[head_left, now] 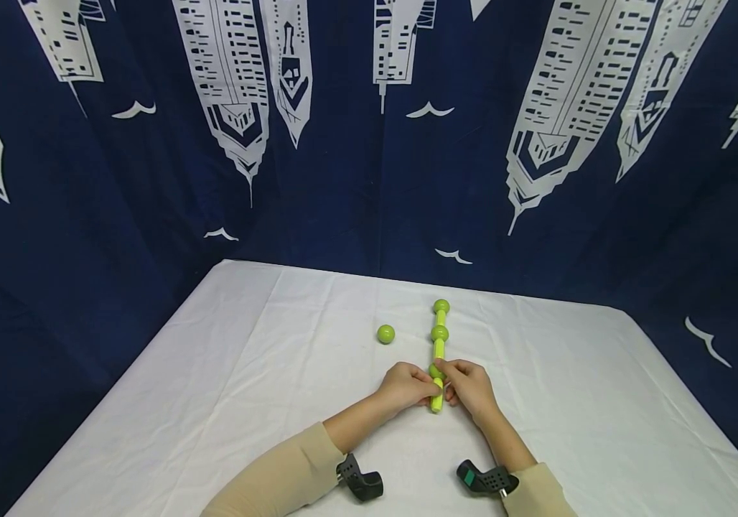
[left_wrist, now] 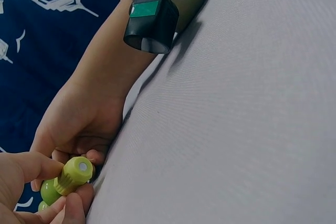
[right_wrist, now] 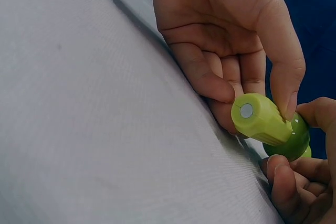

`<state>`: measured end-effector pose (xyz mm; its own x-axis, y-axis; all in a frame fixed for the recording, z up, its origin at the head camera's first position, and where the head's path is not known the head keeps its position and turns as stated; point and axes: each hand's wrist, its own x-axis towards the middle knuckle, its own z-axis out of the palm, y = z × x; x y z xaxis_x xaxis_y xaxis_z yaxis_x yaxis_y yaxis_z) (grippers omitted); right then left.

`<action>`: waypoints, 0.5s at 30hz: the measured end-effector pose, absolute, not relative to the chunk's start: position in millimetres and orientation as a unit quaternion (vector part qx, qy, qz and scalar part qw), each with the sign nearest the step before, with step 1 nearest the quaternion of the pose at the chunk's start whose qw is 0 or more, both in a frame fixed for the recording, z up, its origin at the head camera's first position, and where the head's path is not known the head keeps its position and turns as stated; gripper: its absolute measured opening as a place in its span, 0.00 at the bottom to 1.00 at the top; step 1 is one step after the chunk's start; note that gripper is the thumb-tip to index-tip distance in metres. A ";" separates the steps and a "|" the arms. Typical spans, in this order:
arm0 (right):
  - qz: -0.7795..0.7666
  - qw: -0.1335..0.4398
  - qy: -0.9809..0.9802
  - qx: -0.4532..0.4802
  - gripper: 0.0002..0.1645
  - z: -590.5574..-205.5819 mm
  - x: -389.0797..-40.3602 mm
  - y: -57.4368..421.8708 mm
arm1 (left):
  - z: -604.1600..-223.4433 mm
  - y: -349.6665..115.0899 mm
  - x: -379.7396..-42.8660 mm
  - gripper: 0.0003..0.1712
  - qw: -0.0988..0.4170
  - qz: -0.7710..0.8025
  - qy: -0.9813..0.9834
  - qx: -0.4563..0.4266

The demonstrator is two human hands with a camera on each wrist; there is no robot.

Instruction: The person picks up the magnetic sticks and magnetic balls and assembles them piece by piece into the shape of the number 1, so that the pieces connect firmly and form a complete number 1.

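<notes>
A chain of yellow-green rods [head_left: 438, 350] and green balls [head_left: 439, 333] runs away from me across the white-covered table. The near end is a faceted rod [right_wrist: 262, 120] with a round silver disc in its end face. My left hand [head_left: 408, 384] pinches this rod between thumb and fingers. From the other side, my right hand [head_left: 470, 388] grips the nearest ball [right_wrist: 294, 142] of the chain, right where it meets the rod. Fingers of both hands partly cover that joint in the head view. Left of the chain lies a loose green ball [head_left: 385, 334].
The table [head_left: 265, 388] has a wrinkled white cloth. Behind and beside it hangs a dark blue curtain [head_left: 343, 194] printed with white buildings and birds. Black devices sit at the left wrist [head_left: 360, 479] and the right wrist [head_left: 487, 479], close above the cloth.
</notes>
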<state>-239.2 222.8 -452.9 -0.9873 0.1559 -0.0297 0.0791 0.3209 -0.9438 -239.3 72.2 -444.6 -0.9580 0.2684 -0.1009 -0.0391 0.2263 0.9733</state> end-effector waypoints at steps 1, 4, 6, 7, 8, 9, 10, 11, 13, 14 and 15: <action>0.578 0.033 -0.812 -0.072 0.22 -452.9 -239.1 222.8 | -444.9 72.3 -239.3 0.04 0.125 0.617 0.773 0.074; 0.577 0.032 -0.813 -0.073 0.22 -452.4 -238.5 222.8 | -445.0 72.1 -238.9 0.04 0.125 0.618 0.773 0.075; 0.576 0.032 -0.814 -0.073 0.22 -452.3 -238.2 222.8 | -445.4 72.2 -238.7 0.04 0.124 0.618 0.773 0.075; 0.575 0.031 -0.814 -0.074 0.23 -452.1 -238.0 222.9 | -445.6 72.2 -238.6 0.04 0.124 0.618 0.772 0.075; 0.573 0.031 -0.815 -0.074 0.23 -451.9 -237.8 222.9 | -445.8 72.3 -238.6 0.04 0.125 0.619 0.772 0.075; 0.572 0.031 -0.816 -0.074 0.23 -451.9 -237.9 222.9 | -446.2 72.4 -238.6 0.04 0.125 0.620 0.771 0.074; 0.571 0.032 -0.817 -0.074 0.23 -452.0 -238.0 222.9 | -446.5 72.4 -238.6 0.04 0.125 0.621 0.770 0.074; 0.570 0.031 -0.818 -0.075 0.23 -452.1 -238.2 222.8 | -446.6 72.3 -238.5 0.04 0.125 0.623 0.769 0.073; 0.567 0.031 -0.820 -0.074 0.23 -452.3 -238.5 222.8 | -447.1 72.1 -238.5 0.05 0.126 0.627 0.766 0.072; 0.566 0.031 -0.821 -0.075 0.23 -452.5 -238.7 222.8 | -447.2 71.9 -238.6 0.05 0.127 0.629 0.764 0.071; 0.566 0.031 -0.821 -0.075 0.23 -452.7 -238.9 222.7 | -447.3 71.8 -238.7 0.05 0.127 0.630 0.763 0.071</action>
<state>-238.9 222.7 -452.7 -0.9869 0.1577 -0.0333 0.0873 0.3492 -0.9330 -238.7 71.8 -447.3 -0.9578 0.2677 -0.1047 -0.0525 0.1953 0.9793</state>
